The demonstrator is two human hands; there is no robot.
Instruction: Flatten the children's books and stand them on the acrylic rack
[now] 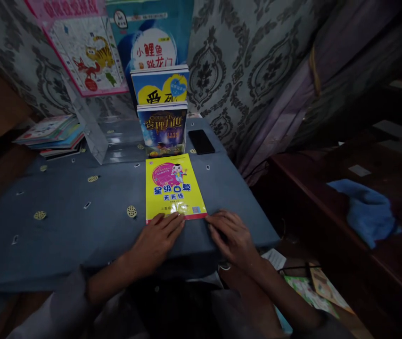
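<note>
A yellow workbook [167, 202] with a pink circle and a cartoon figure on its cover lies closed and flat on the cloth-covered table [109, 226]. On its lower edge rest the fingers of my left hand [158, 240], stretched out and flat. My right hand [232, 235] is at the book's lower right corner, its fingertips touching or just beside it. Those fingers are loosely bent, with the thumb apart, and nothing shows in them. Directly behind the workbook, a dark blue storybook [161, 129] stands upright in front of other books.
A clear acrylic stand [94, 127] holds upright books, including a pink one [84, 52] and a teal one [151, 28]. A black phone [201, 141] lies behind right. Stacked books [55, 134] sit at the left. A blue cloth [370, 212] lies on dark furniture to the right.
</note>
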